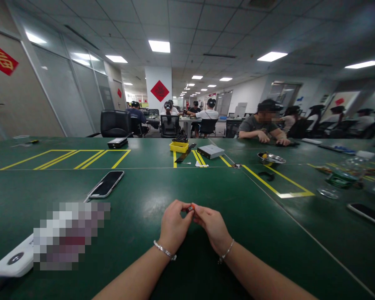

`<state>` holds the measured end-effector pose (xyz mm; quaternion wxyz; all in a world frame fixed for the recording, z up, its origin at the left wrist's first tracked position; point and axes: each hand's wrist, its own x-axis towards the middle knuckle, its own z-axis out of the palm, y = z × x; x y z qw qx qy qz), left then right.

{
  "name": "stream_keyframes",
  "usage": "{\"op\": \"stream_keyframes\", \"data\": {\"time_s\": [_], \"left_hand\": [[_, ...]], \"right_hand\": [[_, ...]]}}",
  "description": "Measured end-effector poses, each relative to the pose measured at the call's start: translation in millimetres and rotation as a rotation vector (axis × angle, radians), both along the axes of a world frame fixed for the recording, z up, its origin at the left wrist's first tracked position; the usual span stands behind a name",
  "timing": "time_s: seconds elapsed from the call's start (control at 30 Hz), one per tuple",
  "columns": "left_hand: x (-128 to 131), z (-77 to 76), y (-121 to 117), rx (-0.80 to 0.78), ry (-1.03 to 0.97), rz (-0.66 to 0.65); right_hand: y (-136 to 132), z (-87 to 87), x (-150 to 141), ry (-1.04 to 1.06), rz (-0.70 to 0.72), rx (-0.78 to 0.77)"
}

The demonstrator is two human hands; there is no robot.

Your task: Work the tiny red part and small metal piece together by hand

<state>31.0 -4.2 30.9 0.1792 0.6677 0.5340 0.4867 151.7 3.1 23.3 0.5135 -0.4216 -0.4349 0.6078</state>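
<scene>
On my monitor, the left hand and right hand meet at centre view above the green tabletop. The fingers of both hands are closed, gripping a small orange object between their tips; the object is too small to identify further. A black smartphone lies on the tabletop, forward and left of the hands, well apart from them. Farther forward sit a yellow tray and a white box, with a metal dish to the right. A bracelet circles each wrist.
</scene>
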Motion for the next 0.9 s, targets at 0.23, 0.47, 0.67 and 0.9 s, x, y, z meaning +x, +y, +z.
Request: {"op": "stream_keyframes", "data": {"time_s": [0.23,0.47,0.67,0.9], "left_hand": [[0.3,-2.5,-0.4,0.005,0.013,0.012],[4.1,-3.0,0.6,0.019,0.116,-0.039],[-3.4,-5.9,3.4,-0.019,0.097,-0.105],[-10.4,-17.9,13.9,-0.164,0.088,-0.118]], "right_hand": [[0.7,-1.8,0.6,-0.010,0.039,0.009],[7.3,5.5,3.0,0.025,0.015,-0.059],[51.3,16.1,77.7,-0.465,-0.368,0.109],[69.0,14.3,230.8,-1.268,-0.716,-0.063]]}}
